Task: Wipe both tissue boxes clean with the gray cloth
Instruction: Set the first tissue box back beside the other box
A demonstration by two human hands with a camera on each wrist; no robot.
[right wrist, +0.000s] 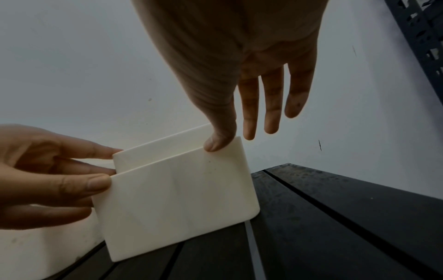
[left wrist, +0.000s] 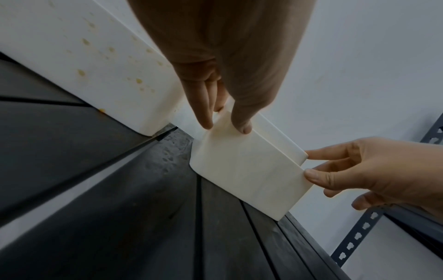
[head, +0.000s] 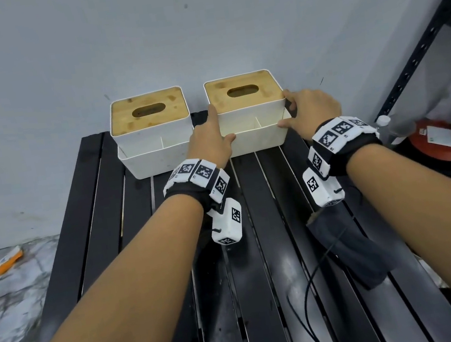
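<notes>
Two white tissue boxes with bamboo lids stand at the table's far edge against the wall. The left box (head: 151, 132) (left wrist: 84, 56) shows yellowish spots on its front. Both hands are at the right box (head: 249, 114) (left wrist: 246, 170) (right wrist: 179, 199). My left hand (head: 213, 134) (left wrist: 225, 121) touches its left side with straight fingers, thumb on the front corner. My right hand (head: 297, 113) (right wrist: 231, 140) touches its right side, thumb on the front right corner. The dark gray cloth (head: 356, 253) lies crumpled on the table near my right forearm; neither hand holds it.
The black slatted table (head: 147, 241) has open room in front of the boxes. A black cable (head: 309, 290) trails beside the cloth. A metal rack (head: 419, 48), a bottle (head: 393, 128) and a red container (head: 436, 142) stand at the right. The marble floor lies left.
</notes>
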